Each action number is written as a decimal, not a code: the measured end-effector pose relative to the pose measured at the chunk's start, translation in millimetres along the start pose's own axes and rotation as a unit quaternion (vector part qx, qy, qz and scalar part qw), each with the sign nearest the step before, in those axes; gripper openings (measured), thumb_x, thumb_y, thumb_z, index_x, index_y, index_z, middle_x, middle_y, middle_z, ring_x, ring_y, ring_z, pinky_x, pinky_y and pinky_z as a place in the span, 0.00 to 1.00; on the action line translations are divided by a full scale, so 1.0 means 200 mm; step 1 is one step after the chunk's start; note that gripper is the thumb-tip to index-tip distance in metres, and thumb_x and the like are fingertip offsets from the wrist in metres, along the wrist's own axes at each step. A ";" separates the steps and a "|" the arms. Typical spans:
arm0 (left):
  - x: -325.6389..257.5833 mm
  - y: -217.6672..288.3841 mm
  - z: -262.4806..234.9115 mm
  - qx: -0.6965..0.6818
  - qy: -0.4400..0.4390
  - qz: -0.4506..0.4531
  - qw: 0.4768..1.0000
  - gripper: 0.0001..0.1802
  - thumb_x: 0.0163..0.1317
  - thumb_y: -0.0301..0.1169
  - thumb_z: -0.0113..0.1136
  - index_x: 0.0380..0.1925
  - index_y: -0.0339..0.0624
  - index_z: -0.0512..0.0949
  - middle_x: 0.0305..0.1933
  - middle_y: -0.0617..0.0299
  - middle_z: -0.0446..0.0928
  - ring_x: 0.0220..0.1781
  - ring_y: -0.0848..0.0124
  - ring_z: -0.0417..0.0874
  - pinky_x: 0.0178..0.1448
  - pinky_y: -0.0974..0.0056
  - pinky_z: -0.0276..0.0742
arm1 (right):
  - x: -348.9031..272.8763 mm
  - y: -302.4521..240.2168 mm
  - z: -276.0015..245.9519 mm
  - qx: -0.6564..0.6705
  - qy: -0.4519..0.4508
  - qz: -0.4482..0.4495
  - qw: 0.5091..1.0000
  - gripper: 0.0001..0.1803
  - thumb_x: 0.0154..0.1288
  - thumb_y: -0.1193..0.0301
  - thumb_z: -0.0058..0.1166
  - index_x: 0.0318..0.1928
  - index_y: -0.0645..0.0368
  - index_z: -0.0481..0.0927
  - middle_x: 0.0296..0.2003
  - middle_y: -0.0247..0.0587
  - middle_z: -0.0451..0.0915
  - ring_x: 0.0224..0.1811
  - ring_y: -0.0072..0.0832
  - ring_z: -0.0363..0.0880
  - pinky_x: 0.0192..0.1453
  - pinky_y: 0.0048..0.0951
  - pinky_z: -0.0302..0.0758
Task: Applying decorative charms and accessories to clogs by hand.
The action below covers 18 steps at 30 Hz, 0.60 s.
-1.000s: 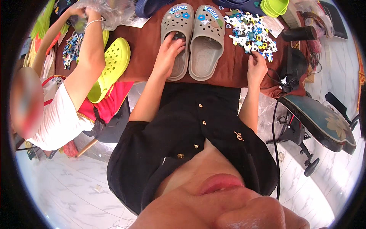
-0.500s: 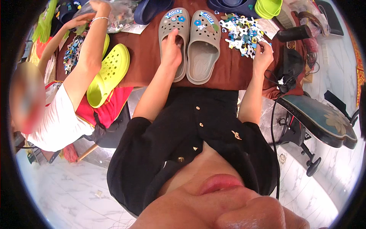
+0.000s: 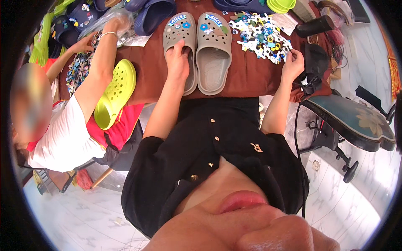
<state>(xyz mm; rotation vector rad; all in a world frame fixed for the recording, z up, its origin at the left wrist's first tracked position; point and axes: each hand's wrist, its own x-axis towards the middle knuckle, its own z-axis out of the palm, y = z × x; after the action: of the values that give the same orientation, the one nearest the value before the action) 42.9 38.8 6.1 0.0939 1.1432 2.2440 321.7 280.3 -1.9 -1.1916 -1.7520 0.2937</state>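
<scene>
A pair of grey clogs (image 3: 214,42) is set side by side at the near edge of the brown-covered tabletop (image 3: 144,77), where the left clog (image 3: 179,33) could be dragged off by a pull toward the body; the loose charms (image 3: 261,37) to the right could be scattered by a careless sweep. The left hand (image 3: 177,62) is laid over that clog, thumb extended along its upper, fingers hidden, grip unclear. The right hand (image 3: 294,62) is bent inward beside the charms, fingertips bunched, though whether anything is pinched cannot be told.

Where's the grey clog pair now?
In the head view, the grey clogs sit upper centre on brown cloth, left hand on one, charm pile to their right.
</scene>
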 end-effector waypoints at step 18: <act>-0.02 0.02 0.00 0.015 -0.026 -0.014 0.999 0.18 0.63 0.29 0.57 0.52 0.39 0.73 0.52 0.61 0.76 0.51 0.68 0.76 0.55 0.56 0.70 | -0.01 -0.06 0.06 0.045 -0.012 0.017 0.999 0.06 0.53 0.78 0.64 0.33 0.61 0.82 0.28 0.38 0.78 0.30 0.29 0.78 0.36 0.30 0.75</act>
<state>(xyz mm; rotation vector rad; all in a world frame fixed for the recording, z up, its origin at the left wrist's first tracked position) 43.7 35.5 10.1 0.1464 1.1445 2.1870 305.9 276.8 -1.4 -1.1588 -1.7224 0.4046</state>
